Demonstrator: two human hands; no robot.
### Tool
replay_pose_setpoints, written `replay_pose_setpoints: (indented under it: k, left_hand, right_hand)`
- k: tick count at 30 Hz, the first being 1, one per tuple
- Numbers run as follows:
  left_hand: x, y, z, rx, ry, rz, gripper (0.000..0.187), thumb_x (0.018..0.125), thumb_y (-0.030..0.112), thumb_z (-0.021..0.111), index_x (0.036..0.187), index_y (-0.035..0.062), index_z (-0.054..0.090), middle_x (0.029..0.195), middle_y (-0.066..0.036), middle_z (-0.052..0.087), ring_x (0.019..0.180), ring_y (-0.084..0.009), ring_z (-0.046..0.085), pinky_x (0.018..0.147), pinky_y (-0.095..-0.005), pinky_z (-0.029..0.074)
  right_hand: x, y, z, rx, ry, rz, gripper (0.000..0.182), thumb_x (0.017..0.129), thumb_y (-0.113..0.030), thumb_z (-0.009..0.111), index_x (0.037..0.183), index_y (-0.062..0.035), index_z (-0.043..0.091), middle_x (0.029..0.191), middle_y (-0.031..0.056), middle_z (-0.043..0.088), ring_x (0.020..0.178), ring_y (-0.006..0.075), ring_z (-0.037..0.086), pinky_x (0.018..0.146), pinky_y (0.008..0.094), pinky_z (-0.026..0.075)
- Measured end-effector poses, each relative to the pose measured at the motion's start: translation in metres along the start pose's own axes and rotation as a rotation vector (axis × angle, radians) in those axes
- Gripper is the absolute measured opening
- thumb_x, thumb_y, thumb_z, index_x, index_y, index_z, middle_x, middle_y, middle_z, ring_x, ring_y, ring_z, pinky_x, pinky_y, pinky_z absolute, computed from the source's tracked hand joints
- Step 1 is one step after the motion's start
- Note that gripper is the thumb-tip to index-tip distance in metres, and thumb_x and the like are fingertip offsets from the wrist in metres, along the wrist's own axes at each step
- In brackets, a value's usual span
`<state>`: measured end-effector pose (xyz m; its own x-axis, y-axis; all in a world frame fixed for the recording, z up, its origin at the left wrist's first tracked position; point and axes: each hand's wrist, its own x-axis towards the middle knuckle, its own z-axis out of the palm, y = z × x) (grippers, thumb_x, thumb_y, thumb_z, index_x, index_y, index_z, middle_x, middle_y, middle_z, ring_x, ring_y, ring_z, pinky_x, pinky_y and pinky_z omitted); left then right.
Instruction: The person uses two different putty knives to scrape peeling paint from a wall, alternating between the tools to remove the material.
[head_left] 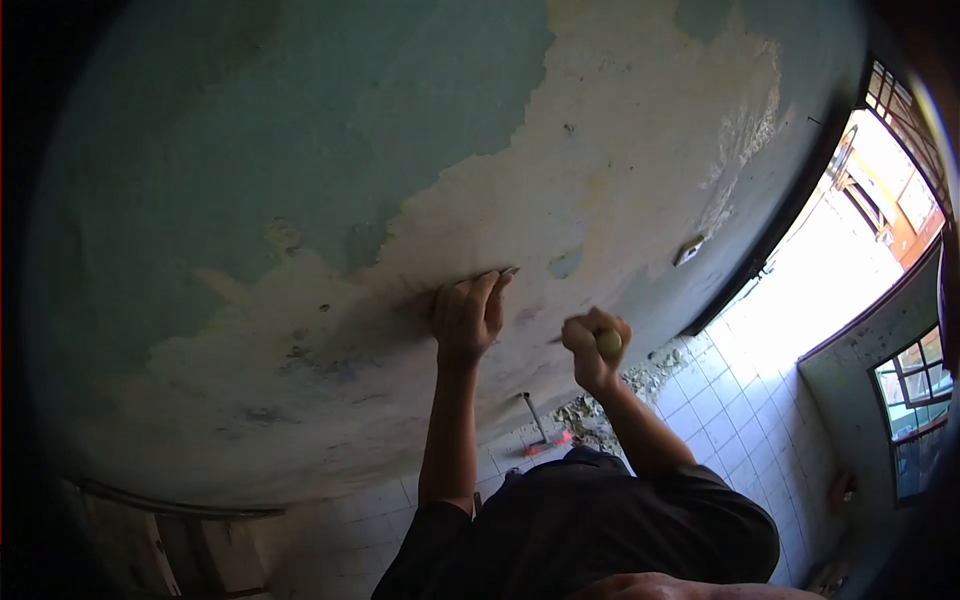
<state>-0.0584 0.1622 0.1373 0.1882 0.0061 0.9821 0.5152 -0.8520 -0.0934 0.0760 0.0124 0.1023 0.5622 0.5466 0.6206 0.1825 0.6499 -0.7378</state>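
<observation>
A wall (450, 220) with peeling green paint and bare pale plaster fills much of the view. Against it, my left hand (467, 312) pinches a small thin piece (511, 270) whose tip shows past the fingers; what it is cannot be made out. To the right, my right hand (596, 345) is closed round a tool with a rounded yellow-green handle end (608, 343). A narrow tip of that tool points left, close to the wall. The two hands are apart.
Flaked debris (590, 418) lies on the tiled floor (725, 415) along the wall's foot. A tool with a red head (547, 443) rests there too. A wall switch or socket (689, 250) is at the right, near a bright doorway (830, 250). A window (915, 385) is farther right.
</observation>
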Motion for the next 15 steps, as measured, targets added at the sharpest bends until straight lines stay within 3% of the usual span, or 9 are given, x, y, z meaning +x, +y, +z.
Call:
replay_pose_setpoints:
  k: [4, 6, 7, 8, 9, 10, 12, 14, 15]
  left_hand:
    - [0.0, 0.009, -0.008, -0.124, -0.055, -0.07, 0.019, 0.087, 0.023, 0.082, 0.098, 0.0156, 0.069, 0.076, 0.001, 0.061, 0.07, -0.016, 0.06, 0.08, -0.0345, 0.038]
    - [-0.007, 0.021, -0.015, -0.19, -0.087, -0.122, 0.017, 0.087, 0.02, 0.081, 0.096, 0.0138, 0.068, 0.076, 0.0, 0.062, 0.069, -0.0172, 0.06, 0.079, -0.0353, 0.04]
    - [-0.013, 0.03, -0.021, -0.257, -0.126, -0.185, 0.015, 0.088, 0.017, 0.08, 0.094, 0.0115, 0.067, 0.076, -0.003, 0.062, 0.067, -0.0196, 0.059, 0.073, -0.0366, 0.042]
    - [-0.021, 0.04, -0.027, -0.327, -0.166, -0.247, 0.014, 0.089, 0.014, 0.079, 0.091, 0.0092, 0.066, 0.076, -0.006, 0.063, 0.065, -0.022, 0.059, 0.068, -0.038, 0.044]
    - [-0.033, 0.052, -0.035, -0.393, -0.256, -0.414, 0.013, 0.09, 0.014, 0.077, 0.09, 0.0071, 0.065, 0.076, -0.008, 0.063, 0.064, -0.0245, 0.059, 0.064, -0.0388, 0.045]
    - [-0.052, 0.062, -0.044, -0.459, -0.347, -0.58, 0.013, 0.092, 0.014, 0.075, 0.089, 0.005, 0.065, 0.076, -0.01, 0.063, 0.063, -0.027, 0.059, 0.061, -0.0396, 0.047]
    - [-0.094, 0.073, -0.057, -0.5, -0.488, -0.777, 0.019, 0.095, 0.018, 0.073, 0.089, 0.0022, 0.064, 0.072, -0.012, 0.063, 0.061, -0.0254, 0.06, 0.057, -0.0357, 0.048]
    - [-0.128, 0.084, -0.076, -0.578, -0.612, -1.031, 0.022, 0.096, 0.021, 0.072, 0.089, 0.0014, 0.065, 0.067, -0.005, 0.062, 0.06, -0.0098, 0.055, 0.057, -0.0292, 0.045]
    - [-0.132, 0.085, -0.088, -0.621, -0.688, -1.147, 0.024, 0.097, 0.023, 0.072, 0.089, 0.0009, 0.065, 0.066, -0.002, 0.062, 0.06, -0.0053, 0.053, 0.056, -0.0265, 0.043]
  right_hand:
    - [-0.042, -0.01, -0.011, 0.053, -0.044, 0.071, 0.018, 0.084, 0.006, 0.055, 0.07, -0.0022, 0.049, 0.061, 0.0025, 0.049, 0.051, 0.0097, 0.044, 0.049, 0.0288, 0.036]
    - [-0.062, 0.001, -0.021, -0.176, -0.056, 0.101, 0.018, 0.086, 0.002, 0.055, 0.071, -0.0026, 0.047, 0.058, 0.0053, 0.049, 0.049, 0.0155, 0.047, 0.049, 0.0322, 0.037]
    - [-0.068, 0.003, -0.028, -0.174, -0.055, 0.092, 0.018, 0.086, 0.002, 0.055, 0.071, -0.0026, 0.047, 0.058, 0.0053, 0.049, 0.049, 0.0155, 0.047, 0.049, 0.0322, 0.037]
    - [-0.071, 0.002, -0.036, -0.314, -0.098, -0.026, 0.018, 0.087, 0.0, 0.056, 0.072, -0.0028, 0.047, 0.057, 0.0079, 0.05, 0.047, 0.0208, 0.049, 0.049, 0.0346, 0.039]
    - [-0.073, 0.0, -0.044, -0.455, -0.137, -0.144, 0.018, 0.088, -0.002, 0.057, 0.073, -0.003, 0.048, 0.057, 0.0106, 0.052, 0.046, 0.0261, 0.051, 0.049, 0.037, 0.041]
    - [-0.079, -0.003, -0.052, -0.456, -0.129, -0.153, 0.018, 0.088, -0.002, 0.057, 0.073, -0.003, 0.048, 0.057, 0.0106, 0.052, 0.046, 0.0261, 0.051, 0.049, 0.037, 0.041]
    - [-0.093, -0.014, -0.069, -0.677, -0.185, 0.216, 0.019, 0.09, -0.007, 0.06, 0.074, -0.0036, 0.049, 0.055, 0.0144, 0.053, 0.047, 0.0348, 0.055, 0.049, 0.0421, 0.043]
    - [-0.091, -0.033, -0.071, -0.753, -0.102, 0.499, 0.028, 0.097, -0.019, 0.062, 0.076, -0.0024, 0.054, 0.056, 0.0147, 0.061, 0.054, 0.0302, 0.067, 0.053, 0.0408, 0.05]
    - [-0.092, -0.041, -0.072, -0.729, -0.05, 0.538, 0.029, 0.099, -0.021, 0.061, 0.078, -0.0018, 0.056, 0.059, 0.0146, 0.064, 0.056, 0.0263, 0.068, 0.056, 0.0387, 0.052]
